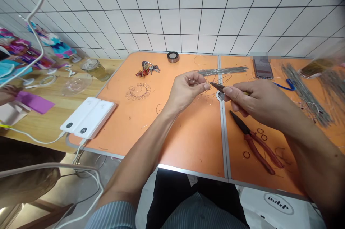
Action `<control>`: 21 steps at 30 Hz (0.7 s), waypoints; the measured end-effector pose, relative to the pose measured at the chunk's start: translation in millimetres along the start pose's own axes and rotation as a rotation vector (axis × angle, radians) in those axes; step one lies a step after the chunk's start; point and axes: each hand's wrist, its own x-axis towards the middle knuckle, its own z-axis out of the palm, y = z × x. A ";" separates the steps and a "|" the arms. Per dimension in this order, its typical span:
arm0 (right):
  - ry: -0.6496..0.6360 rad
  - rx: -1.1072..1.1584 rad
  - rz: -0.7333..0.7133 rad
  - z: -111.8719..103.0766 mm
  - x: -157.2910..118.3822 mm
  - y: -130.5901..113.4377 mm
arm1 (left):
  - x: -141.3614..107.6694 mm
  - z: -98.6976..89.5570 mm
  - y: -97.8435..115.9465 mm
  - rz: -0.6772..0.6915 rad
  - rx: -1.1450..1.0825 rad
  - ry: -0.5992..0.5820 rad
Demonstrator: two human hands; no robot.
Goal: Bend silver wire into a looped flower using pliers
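Right of centre in the frame, the left grip [187,87] is pressed together at thumb and forefinger, pinching a thin wire [210,95] whose loops hang just above the orange counter [185,146]. The right grip [249,96] is curled around small pliers [217,86], their dark nose pointing left and reaching the left fingertips; whether the nose bites the wire, I cannot tell. Red-handled pliers [247,134] lie at lower right, beside three small dark rings [264,137]. A bundle of straight wires [231,70] lies beyond the hands, and a looped wire ring [138,92] sits left of centre.
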 end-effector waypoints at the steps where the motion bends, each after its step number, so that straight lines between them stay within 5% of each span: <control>1: -0.023 0.024 0.014 -0.7 0.2 0.2 | 0.0 -0.1 -0.2 0.000 0.002 0.000; 7: -0.097 0.126 0.042 -0.8 3.7 3.3 | -0.6 0.9 -0.7 -0.011 -0.014 0.002; 12: -0.087 -0.015 0.017 -1.7 6.4 5.0 | 4.2 -1.0 -5.5 -0.026 -0.131 0.016; 21: 0.387 0.200 -0.123 21.6 -0.7 -7.4 | 4.5 8.2 -6.9 -0.094 -0.364 0.035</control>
